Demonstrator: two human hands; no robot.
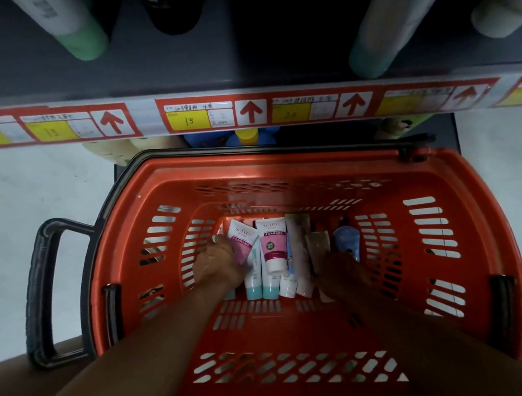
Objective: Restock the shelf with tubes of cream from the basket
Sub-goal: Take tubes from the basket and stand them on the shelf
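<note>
At the left edge of the frame, a dark looped handle [45,293] projects from the red basket [447,324], a slotted plastic tub that fills the lower centre. On its floor lies a row of cream tubes, side by side and partly overlapping. Leftmost in the row is a white-and-pink tube [241,242]; the left hand [218,264] lies over its lower part with fingers curled round it. Beside it, a second pink-banded tube [274,246] rests cap toward the bottom of the frame, on top of white tubes with teal caps [261,287]. Further right lie a pale long tube [300,250], a greyish tube [318,246] and a blue tube [346,241]. The right hand [339,272] reaches down onto the greyish and blue tubes; it is deeply shadowed, so whether it grasps one or merely rests there cannot be told.

Both forearms enter from the bottom edge and hide the near ends of several tubes. Print on the tubes is mostly too small to read.

Across the upper frame runs the shelf edge [148,113], a strip of red-bordered price labels [189,121] with yellow fields and red arrows. Above it, blurred cylindrical tubes stand on the dark shelf: a green-capped tube [85,40] at upper left, a teal-capped tube [376,50] at upper right, both cut off by the top edge. Below the strip, blue and yellow items [246,137] are largely hidden.
</note>
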